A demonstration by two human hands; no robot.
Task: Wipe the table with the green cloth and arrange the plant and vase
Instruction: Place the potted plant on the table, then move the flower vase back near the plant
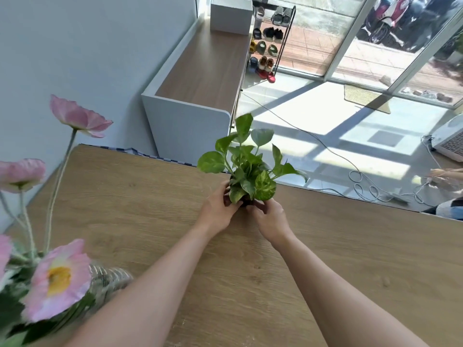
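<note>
Pink flowers (56,279) blurred at lower left of the frame, cut off by the left edge, stems rising toward upper left; beneath them a ribbed glass vase (110,279), mostly hidden by leaves and the left forearm, hard to make out. Wooden table (155,201) filling the lower half, bare arms reaching up from the bottom edge. At centre, left hand (216,212) and right hand (271,220) wrapped around the base of a small green plant (246,169), one on each side, fingers curled onto it. Pot almost entirely hidden by fingers and leaves; only a dark sliver visible between the hands. Plant near the table's far edge, upright, leaves speckled yellow. Strip of checked cloth (140,152) peeking over the far edge, mostly concealed. Beyond, a white cabinet (190,113) with wooden top, a shoe rack (269,41) at top centre, cable (360,179) coiled on the sunlit floor at right. White appliance (448,139) cut off at right edge. No readable writing anywhere.
</note>
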